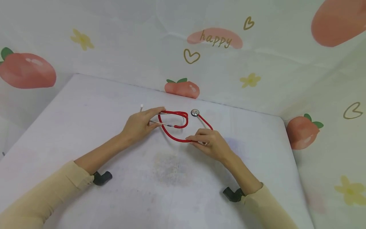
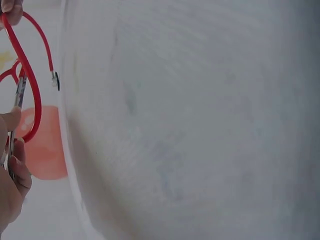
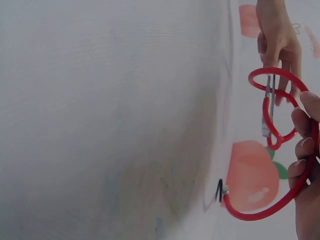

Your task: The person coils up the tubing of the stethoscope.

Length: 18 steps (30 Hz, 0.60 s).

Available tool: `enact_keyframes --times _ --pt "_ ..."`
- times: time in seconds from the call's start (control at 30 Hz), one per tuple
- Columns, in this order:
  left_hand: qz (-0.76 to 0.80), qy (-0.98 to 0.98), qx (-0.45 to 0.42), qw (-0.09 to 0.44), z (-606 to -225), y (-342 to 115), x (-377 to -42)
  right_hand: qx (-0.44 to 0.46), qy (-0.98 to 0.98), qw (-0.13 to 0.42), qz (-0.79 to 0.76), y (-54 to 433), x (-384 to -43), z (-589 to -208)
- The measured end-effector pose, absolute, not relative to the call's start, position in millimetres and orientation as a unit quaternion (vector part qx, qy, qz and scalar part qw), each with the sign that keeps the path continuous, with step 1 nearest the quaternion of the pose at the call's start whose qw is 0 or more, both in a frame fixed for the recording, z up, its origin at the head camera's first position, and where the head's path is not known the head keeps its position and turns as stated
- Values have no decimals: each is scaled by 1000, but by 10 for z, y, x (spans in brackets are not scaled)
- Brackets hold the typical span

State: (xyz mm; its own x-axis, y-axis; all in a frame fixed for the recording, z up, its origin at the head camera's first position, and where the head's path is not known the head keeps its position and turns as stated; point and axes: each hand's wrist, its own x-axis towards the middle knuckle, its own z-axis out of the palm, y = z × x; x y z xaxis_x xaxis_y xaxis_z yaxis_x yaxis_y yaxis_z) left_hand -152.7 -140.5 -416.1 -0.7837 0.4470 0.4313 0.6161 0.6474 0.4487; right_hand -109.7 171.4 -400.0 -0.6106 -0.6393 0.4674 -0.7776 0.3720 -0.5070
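Note:
A red stethoscope (image 1: 178,140) is held between both hands in the head view. My left hand (image 1: 140,123) grips its metal ear tubes (image 1: 163,123), and a pale eartip (image 1: 141,106) pokes out behind that hand. The fingers of my right hand (image 1: 213,143) pinch the red tubing, which runs in a loop from one hand to the other. Beyond the right hand a short length of tube ends in the round chest piece (image 1: 195,112). The right wrist view has the chest piece (image 3: 219,191) dangling from the tubing (image 3: 260,216), below the fingers curled round it.
A white-covered table (image 1: 128,197) stretches beneath both hands, with a greyish smudge in its middle. Behind it and at the right rises a sheet (image 1: 137,63) printed with peaches, flowers and hearts. Black curved pieces (image 1: 103,178) sit at both sleeve cuffs.

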Motion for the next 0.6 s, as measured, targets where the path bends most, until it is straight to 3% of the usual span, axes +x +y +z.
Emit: enact_keyframes --times 0.6 --pt "-240 -903 -332 132 -4196 -1420 -1519 435 -813 111 371 1777 -1142 -3814"
